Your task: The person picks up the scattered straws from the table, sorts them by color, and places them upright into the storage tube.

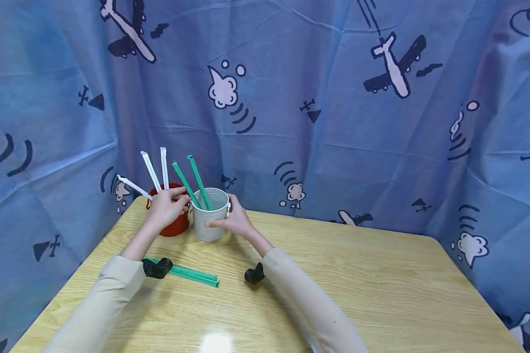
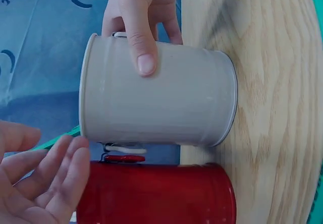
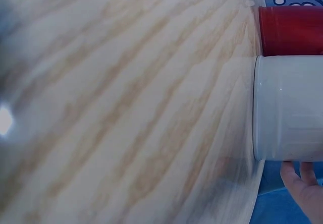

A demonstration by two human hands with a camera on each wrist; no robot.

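Note:
A white metal bucket stands upright with two green straws leaning out of it. My right hand grips its right side, thumb across the front, other fingers around the side and partly hidden. To the left, close beside it, is a red metal bucket holding several white paper-wrapped straws. My left hand hovers in front of the red bucket's rim, fingers extended toward the white bucket's rim. Nothing shows in its fingers in the left wrist view.
More green straws lie on the wooden table, partly behind the left wrist's black camera. A blue patterned curtain hangs along the table's back and sides. Both buckets stand near the back left edge.

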